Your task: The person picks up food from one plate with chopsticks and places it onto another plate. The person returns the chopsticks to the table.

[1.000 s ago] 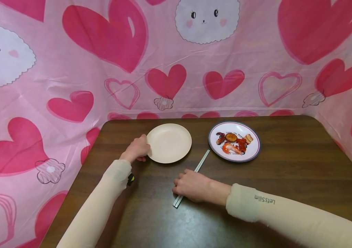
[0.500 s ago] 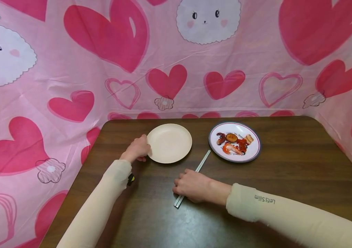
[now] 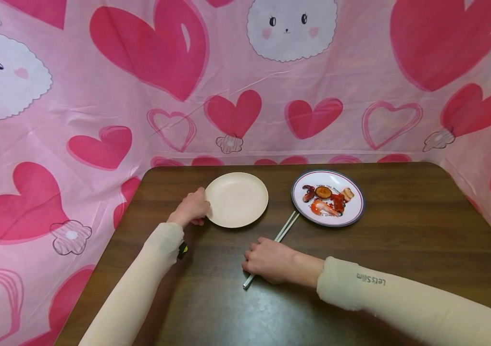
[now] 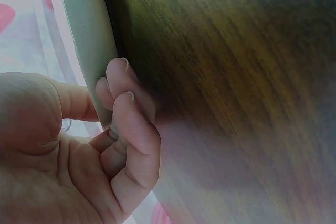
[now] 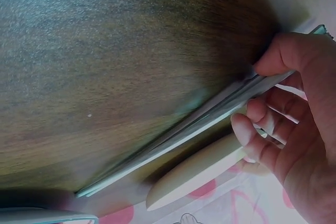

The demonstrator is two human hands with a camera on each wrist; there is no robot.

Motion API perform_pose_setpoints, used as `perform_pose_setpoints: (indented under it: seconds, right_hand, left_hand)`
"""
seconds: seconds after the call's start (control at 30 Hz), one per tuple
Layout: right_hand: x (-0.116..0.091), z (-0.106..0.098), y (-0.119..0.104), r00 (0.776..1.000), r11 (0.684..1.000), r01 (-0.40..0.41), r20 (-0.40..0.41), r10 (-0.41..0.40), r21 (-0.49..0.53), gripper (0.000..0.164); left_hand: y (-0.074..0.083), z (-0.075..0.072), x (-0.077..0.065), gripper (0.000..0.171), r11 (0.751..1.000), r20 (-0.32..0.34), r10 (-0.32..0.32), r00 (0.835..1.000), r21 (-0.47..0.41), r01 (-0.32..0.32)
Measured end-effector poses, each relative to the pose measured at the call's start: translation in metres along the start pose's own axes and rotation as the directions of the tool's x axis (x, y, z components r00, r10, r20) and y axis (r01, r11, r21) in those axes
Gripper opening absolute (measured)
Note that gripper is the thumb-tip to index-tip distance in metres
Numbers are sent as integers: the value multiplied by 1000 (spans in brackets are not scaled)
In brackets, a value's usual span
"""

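Note:
The left hand [image 3: 191, 205] pinches the left rim of a cream plate [image 3: 236, 199] at the back left of the table. In the left wrist view the thumb lies on one side of that rim and curled fingers on the other. Near the table's middle, the right hand [image 3: 267, 260] grips a pair of pale green chopsticks [image 3: 285, 226] close to their thick ends. Their slim tips spread slightly apart, right by the near edge of a printed white plate [image 3: 312, 179] with a blue rim. On it lie a shrimp [image 3: 324, 208], a round brown slice [image 3: 323, 192] and several other food pieces.
The dark wooden table [image 3: 418, 226] has rounded far corners. Pink heart-patterned cloth [image 3: 271, 72] hangs behind it and along both sides. A dark band with a yellow spot [image 3: 182, 250] shows under the left wrist.
The chopstick tips, lying together before, have parted a little and shifted right towards the printed plate. The left hand and both plates stay put.

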State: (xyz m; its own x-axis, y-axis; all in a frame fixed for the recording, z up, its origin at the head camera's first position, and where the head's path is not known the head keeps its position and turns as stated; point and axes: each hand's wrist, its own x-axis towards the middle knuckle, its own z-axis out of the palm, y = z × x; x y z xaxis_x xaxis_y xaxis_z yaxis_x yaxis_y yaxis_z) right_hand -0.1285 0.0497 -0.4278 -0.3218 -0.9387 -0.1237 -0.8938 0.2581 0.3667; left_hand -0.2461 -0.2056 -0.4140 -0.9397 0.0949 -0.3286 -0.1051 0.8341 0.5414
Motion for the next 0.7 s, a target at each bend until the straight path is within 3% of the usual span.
perform_pose_setpoints:
  seconds: [0.33,0.7]
  right_hand:
    - [-2,-2,-2,1000,1000,26,13,-26,0,11]
    - [-14,-8,-1,996,998,41,-78,-44,-41,10]
  left_hand:
    - [0,-1,1,46,1000,-2,0,1000,0,0]
    - [-1,0,1,45,1000,3,4,1000,2,-4]
